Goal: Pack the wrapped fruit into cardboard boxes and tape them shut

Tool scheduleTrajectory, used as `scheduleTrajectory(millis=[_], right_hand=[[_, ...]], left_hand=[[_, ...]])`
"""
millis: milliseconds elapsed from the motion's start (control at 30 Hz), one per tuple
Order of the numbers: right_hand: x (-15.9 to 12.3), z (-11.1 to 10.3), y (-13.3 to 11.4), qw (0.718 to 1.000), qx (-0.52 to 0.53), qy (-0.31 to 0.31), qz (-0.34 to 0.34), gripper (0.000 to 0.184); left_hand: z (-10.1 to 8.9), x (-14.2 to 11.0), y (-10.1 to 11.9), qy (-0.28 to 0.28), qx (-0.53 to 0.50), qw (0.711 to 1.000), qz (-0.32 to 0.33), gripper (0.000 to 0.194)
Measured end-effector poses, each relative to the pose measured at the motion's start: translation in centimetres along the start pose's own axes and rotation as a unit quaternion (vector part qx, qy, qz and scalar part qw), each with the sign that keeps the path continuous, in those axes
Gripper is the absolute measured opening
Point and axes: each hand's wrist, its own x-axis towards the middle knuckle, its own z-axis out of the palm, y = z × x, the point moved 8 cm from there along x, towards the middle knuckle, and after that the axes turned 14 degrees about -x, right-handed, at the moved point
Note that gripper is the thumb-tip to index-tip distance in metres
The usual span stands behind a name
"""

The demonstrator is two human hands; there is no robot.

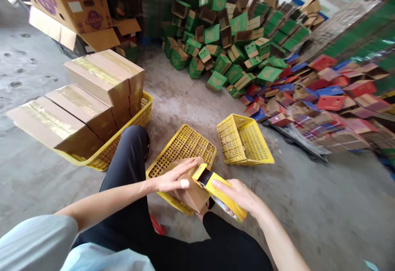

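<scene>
A small brown cardboard box [193, 195] rests on an upturned yellow plastic crate [188, 143] in front of me. Across the top of the box lies my left hand [176, 177], fingers stretched out and thumb apart, pressing on the cardboard. My right hand [236, 197] is wrapped round a yellow tape dispenser [224, 195]. The dispenser's black-and-yellow head is at the box's upper right edge; whether tape is stuck there I cannot tell. My palm hides part of the box top.
On the left, a yellow basket [108, 155] holds several taped cartons [89, 73]. Another yellow crate [247, 141] lies on its side to the right. Large open cartons [77, 11] stand behind at left. Heaps of green boxes [216, 79] and red and blue boxes [331, 102] cover the back.
</scene>
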Motion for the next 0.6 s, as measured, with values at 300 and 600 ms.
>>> scheduleTrajectory(millis=[300, 600], right_hand=[[-0.1, 0.5, -1.0, 0.996, -0.061, -0.05, -0.039, 0.052], [0.3, 0.7, -0.7, 0.997, -0.031, -0.036, -0.054, 0.056]], left_hand=[[3.8, -3.4, 1.3, 0.04, 0.136, 0.989, 0.052, 0.093], [0.8, -0.7, 6.1, -0.174, 0.262, 0.927, 0.206, 0.062]])
